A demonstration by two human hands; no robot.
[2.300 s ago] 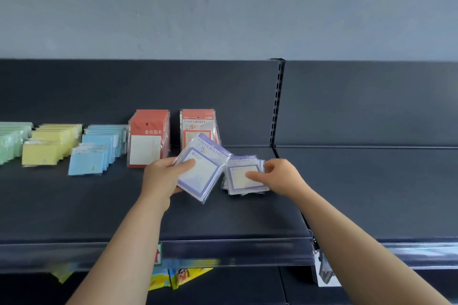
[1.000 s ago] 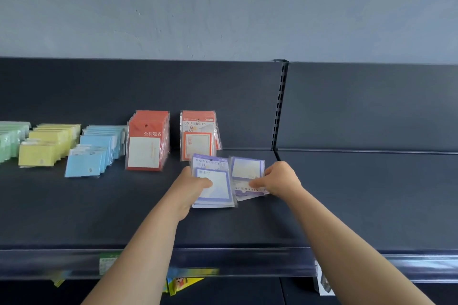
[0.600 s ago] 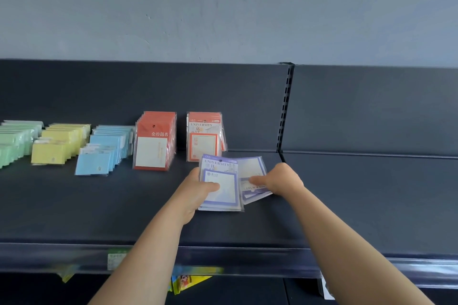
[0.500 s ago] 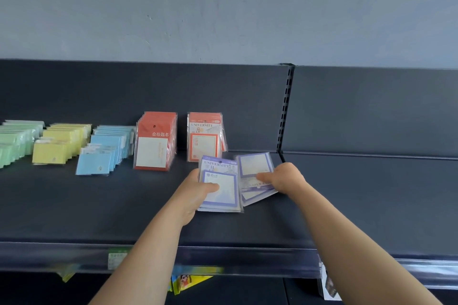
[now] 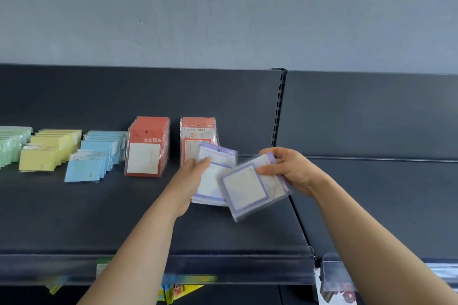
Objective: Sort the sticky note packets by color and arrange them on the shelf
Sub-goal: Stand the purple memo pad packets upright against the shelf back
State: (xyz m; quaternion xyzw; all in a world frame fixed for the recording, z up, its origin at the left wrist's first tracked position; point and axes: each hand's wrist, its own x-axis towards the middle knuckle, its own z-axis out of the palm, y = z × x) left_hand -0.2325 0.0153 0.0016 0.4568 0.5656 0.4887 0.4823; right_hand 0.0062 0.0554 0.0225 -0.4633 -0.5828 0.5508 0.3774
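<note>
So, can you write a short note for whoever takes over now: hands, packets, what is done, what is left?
Left hand holds the first purple stack; right hand grips the second purple stack, tilted, overlapping it.
On the shelf, left to right: green row, yellow row, blue row, red row, then UNIVERSITY packets.
Done: those five groups.
Left: join the purple stacks and place them, probably right of the UNIVERSITY packets.

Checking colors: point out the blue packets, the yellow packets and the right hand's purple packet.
blue packets (image 5: pixel 84 172): head view, front packet's face.
yellow packets (image 5: pixel 37 162): head view, front packet's face.
purple packet (image 5: pixel 246 187): head view, white middle.
</note>
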